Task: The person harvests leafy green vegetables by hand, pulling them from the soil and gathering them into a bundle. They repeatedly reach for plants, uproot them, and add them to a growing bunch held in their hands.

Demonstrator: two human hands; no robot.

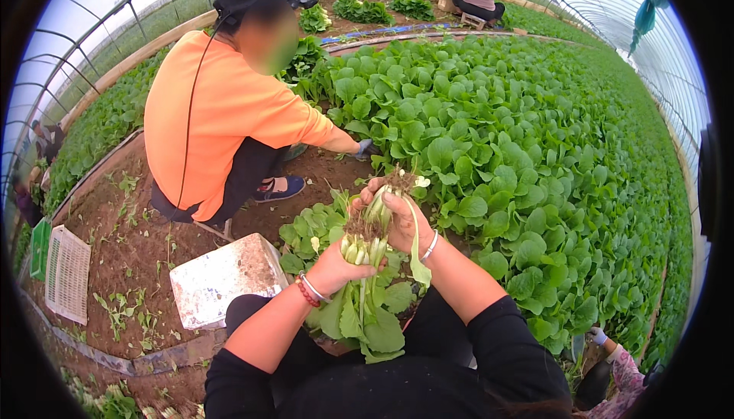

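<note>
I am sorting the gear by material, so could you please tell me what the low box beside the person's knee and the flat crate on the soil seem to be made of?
The low box looks like white foam or plastic, matte and soil-smeared; its blocky, rounded edges suggest foam, though I cannot be sure. The flat crate looks like rigid pale plastic, judging by its moulded open lattice.

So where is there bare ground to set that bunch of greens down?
Bare soil lies left, between the white box, the crate and the person in orange. Right is crowded: the planted bed leaves no gap. Both hands hold the bunch.
</note>
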